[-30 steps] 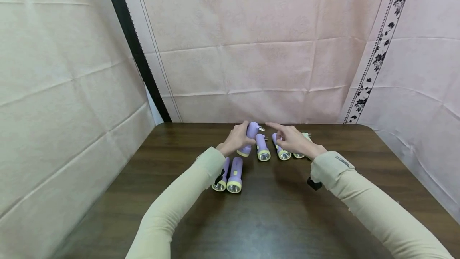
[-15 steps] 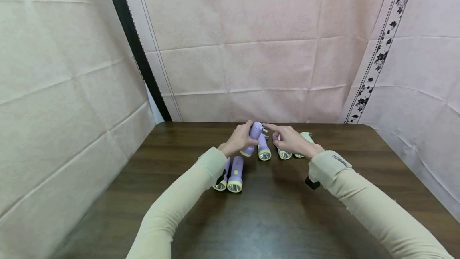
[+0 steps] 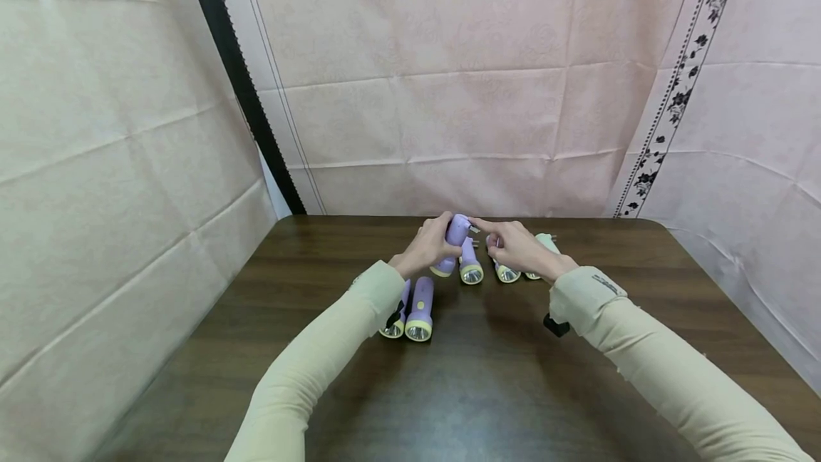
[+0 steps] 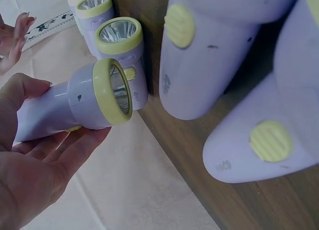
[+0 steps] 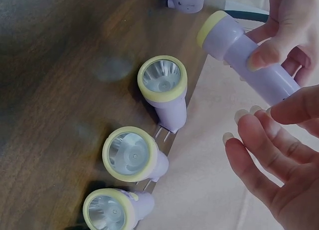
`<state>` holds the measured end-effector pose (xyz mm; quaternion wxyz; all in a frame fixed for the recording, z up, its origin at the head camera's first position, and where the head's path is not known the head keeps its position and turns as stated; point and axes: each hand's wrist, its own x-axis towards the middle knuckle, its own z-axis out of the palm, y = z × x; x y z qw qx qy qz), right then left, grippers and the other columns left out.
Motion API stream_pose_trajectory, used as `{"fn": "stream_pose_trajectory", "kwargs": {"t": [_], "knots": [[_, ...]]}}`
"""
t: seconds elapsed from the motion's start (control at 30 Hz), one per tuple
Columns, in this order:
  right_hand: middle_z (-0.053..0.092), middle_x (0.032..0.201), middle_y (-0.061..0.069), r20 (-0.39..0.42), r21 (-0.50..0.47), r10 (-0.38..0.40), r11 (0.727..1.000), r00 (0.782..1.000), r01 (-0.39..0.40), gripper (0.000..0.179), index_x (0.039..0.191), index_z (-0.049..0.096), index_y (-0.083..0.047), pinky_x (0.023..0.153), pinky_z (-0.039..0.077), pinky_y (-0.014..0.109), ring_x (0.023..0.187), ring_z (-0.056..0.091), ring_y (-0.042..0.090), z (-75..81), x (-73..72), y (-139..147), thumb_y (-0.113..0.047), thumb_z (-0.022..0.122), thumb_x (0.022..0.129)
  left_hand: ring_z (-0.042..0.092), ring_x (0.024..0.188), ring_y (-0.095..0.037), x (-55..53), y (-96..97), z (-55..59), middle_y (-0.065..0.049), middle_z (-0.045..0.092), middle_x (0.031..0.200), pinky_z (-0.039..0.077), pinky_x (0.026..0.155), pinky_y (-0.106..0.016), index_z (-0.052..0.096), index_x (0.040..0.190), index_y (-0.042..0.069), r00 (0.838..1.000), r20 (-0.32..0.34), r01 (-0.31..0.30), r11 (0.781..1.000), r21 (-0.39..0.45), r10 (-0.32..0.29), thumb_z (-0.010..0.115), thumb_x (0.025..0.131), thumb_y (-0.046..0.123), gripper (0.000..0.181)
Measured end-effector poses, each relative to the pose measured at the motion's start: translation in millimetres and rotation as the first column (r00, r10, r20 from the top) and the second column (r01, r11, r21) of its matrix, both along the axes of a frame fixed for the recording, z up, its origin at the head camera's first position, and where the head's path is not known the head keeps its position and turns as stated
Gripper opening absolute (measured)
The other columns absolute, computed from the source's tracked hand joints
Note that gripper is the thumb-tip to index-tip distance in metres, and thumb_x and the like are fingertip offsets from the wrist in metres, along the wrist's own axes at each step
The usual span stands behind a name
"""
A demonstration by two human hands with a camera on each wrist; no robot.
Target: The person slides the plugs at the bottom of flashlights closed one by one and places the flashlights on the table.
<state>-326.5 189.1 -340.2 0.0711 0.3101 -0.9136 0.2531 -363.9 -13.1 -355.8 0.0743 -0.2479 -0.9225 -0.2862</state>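
Near pair: two flashlights (image 3: 420, 298), side by side on table (image 3: 487, 398).
Left hand (image 3: 423, 246): gripping a tilted flashlight (image 3: 456, 232), plug end up.
Far row: three flashlights (image 3: 470, 260) on table, beside held one.
Right hand (image 3: 521, 248): fingers loose, index extended to held one's plug end.

Tilted lilac flashlight (image 4: 83, 103), yellow-rimmed

My cylindrical lilac plastic flashlight (image 4: 82, 104) has a yellow rim (image 4: 103, 93); my long fabric sleeves (image 3: 327, 348) are cream, the wooden table (image 3: 487, 391) grained brown, the pinkish cloth's (image 3: 474, 120) border (image 3: 678, 102) black-flowered.
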Motion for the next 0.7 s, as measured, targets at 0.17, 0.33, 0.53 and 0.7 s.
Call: {"fn": "stream_pose_trajectory", "kwargs": {"t": [0.17,0.33,0.53,0.7], "knots": [[0.051,0.062,0.0,0.024,-0.003,-0.014,1.0,1.0,0.014,0.069,0.149,0.036,-0.016,0.05,0.033,0.022,0.048,0.035,0.008,2.3,-0.4,0.5,0.004,0.05,0.084,0.061,0.082,-0.02,0.2,2.0,0.3,-0.008,0.064,0.095,0.049,0.068,-0.028,0.053,0.109,0.007,1.0,-0.008,0.001,1.0,-0.002,-0.001,0.075,0.075,0.012,0.041],[0.051,0.063,-0.001,0.025,-0.002,-0.012,1.0,1.0,0.013,0.068,0.148,0.038,-0.014,0.051,0.033,0.022,0.05,0.036,0.008,3.2,-1.1,1.0,0.003,0.051,0.084,0.061,0.081,-0.02,0.6,3.0,0.2,-0.008,0.064,0.095,0.049,0.069,-0.029,0.053,0.108,0.008,1.0,-0.014,-0.006,1.0,-0.008,0.005,0.075,0.075,0.012,0.04],[0.051,0.063,-0.002,0.027,0.001,-0.018,1.0,0.999,0.018,0.067,0.148,0.039,-0.014,0.05,0.033,0.022,0.049,0.036,0.008,3.7,-1.2,1.8,0.002,0.051,0.083,0.062,0.082,-0.019,1.4,3.9,1.0,-0.008,0.065,0.096,0.05,0.07,-0.029,0.053,0.11,0.007,1.0,-0.01,0.006,1.0,-0.005,-0.006,0.075,0.075,0.012,0.041],[0.05,0.062,-0.001,0.028,-0.004,-0.022,1.0,0.999,0.023,0.067,0.147,0.04,-0.015,0.05,0.034,0.023,0.048,0.036,0.009,6.1,-1.2,1.6,0.001,0.051,0.083,0.062,0.085,-0.02,2.2,4.3,2.7,-0.009,0.065,0.098,0.051,0.073,-0.03,0.053,0.112,0.007,1.0,-0.01,0.01,1.0,-0.004,-0.01,0.075,0.075,0.011,0.043]]}}
